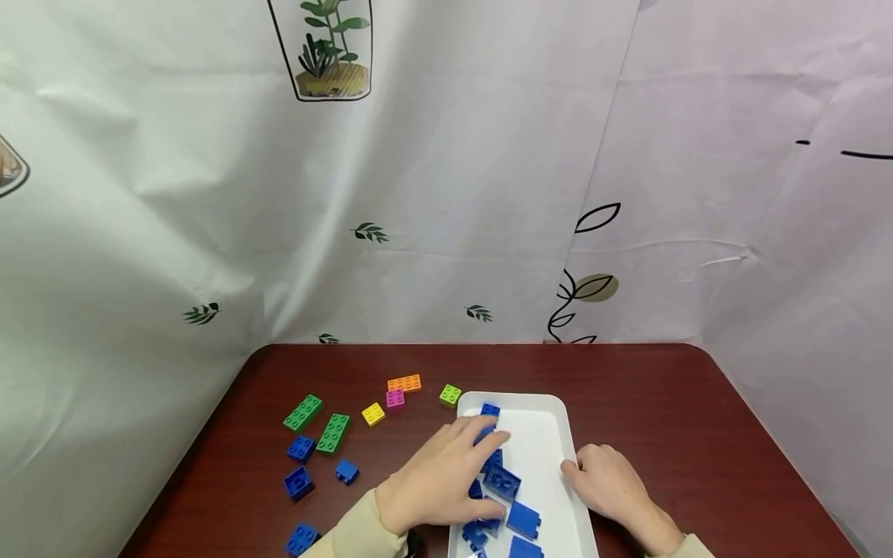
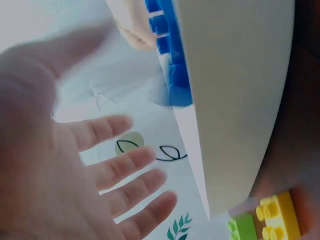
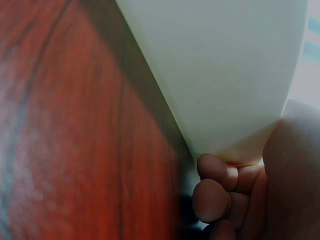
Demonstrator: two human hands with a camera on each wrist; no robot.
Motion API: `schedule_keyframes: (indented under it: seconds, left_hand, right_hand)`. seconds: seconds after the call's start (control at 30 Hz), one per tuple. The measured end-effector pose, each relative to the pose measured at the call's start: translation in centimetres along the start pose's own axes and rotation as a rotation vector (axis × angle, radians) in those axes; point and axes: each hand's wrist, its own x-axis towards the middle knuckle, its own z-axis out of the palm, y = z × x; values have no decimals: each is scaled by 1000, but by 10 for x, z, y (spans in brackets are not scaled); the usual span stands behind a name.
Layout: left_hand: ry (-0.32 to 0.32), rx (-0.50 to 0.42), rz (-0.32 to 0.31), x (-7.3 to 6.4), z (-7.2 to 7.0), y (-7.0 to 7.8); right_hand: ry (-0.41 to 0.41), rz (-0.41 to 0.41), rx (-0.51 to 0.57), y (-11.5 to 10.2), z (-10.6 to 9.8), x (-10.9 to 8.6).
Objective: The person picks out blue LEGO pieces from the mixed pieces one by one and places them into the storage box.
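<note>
A white tray [image 1: 547,442] lies on the table with several blue toy bricks [image 1: 502,482] along its left side. Over these bricks my left hand [image 1: 446,474] hovers palm down, fingers spread, hiding part of them. In the left wrist view the left hand [image 2: 85,165] shows nothing in its palm, and the tray wall [image 2: 230,100] rises beside its fingertips. My right hand [image 1: 614,482] grips the tray's right edge, thumb over the rim. Curled fingers [image 3: 212,200] lie against the tray's outer wall [image 3: 215,85] in the right wrist view.
Left of the tray, loose on the table [image 1: 698,434], are several blue bricks [image 1: 300,483], two green bricks [image 1: 333,432], a yellow brick [image 1: 373,414], a pink brick [image 1: 395,399], an orange brick [image 1: 405,383] and a lime brick [image 1: 449,395]. A patterned curtain [image 1: 453,170] hangs behind.
</note>
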Motion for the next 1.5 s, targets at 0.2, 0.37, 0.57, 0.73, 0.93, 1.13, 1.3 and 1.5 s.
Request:
schedule_keyframes:
  seconds: [0.2, 0.37, 0.57, 0.73, 0.93, 1.13, 1.3, 1.5]
  left_hand:
    - [8, 49, 2, -5, -5, 0]
    - [-12, 47, -28, -11, -14, -2]
    - [1, 64, -85, -20, -24, -8]
    - [1, 73, -117, -23, -29, -12]
    - [-44, 24, -199, -29, -35, -20]
    - [-91, -9, -327, -39, -45, -31]
    - [-184, 5, -473, -45, -53, -39]
    - [-263, 101, -640, -47, -55, -54]
  right_hand:
    - [-9, 5, 7, -2, -1, 0]
    - [-8, 4, 10, -2, -2, 1]
    - [-13, 6, 6, 0, -4, 1]
    - [-20, 15, 10, 2, -4, 1]
    - [-16, 11, 7, 3, -1, -1]
    - [-13, 7, 3, 1, 1, 0]
    - [-5, -2, 6, 0, 0, 0]
    - [-8, 2, 9, 1, 1, 0]
